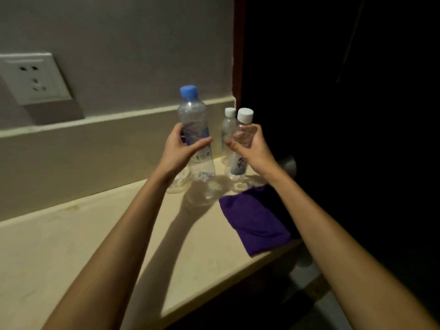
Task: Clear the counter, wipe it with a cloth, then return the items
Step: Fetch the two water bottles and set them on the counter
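My left hand [183, 148] grips a tall clear bottle with a blue cap [194, 120], held just above the pale counter [71, 234]. My right hand [252, 148] grips a smaller clear bottle with a white cap [240, 163], also lifted slightly. A second white-capped bottle [228, 126] stands behind it near the wall corner. A folded purple cloth [257, 222] lies on the counter's right end, below my right forearm. Part of another clear object [177, 184] shows behind my left wrist.
A white wall socket [35, 78] sits on the grey wall at left, above a raised ledge [95, 120]. The counter ends at right against a dark doorway or panel [333, 115]. A round grey knob [289, 164] shows beside my right wrist.
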A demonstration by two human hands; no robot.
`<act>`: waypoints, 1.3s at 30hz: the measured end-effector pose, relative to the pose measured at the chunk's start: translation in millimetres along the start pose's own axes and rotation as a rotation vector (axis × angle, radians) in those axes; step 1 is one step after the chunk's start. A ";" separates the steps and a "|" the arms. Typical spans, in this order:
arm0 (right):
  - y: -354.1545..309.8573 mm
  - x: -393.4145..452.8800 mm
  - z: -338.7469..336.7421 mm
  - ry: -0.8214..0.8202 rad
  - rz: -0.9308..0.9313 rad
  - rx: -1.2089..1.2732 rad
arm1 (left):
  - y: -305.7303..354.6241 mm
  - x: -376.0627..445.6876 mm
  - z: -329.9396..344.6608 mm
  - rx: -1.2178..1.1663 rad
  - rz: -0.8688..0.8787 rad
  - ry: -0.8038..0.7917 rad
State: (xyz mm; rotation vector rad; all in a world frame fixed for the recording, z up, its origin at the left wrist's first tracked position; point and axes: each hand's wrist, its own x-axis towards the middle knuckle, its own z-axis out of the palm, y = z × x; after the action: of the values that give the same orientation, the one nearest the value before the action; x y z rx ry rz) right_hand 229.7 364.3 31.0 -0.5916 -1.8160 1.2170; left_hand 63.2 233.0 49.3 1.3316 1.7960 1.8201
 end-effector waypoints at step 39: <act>61.9 60.6 89.0 0.075 -0.048 -0.012 | -102.4 45.4 13.7 0.360 -0.047 0.260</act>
State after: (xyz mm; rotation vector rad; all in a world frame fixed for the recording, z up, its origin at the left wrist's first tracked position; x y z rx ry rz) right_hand 118.0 390.8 -16.6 -0.5897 -1.7666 1.1382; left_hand 7.0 295.8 -25.7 1.1927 2.3612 1.7705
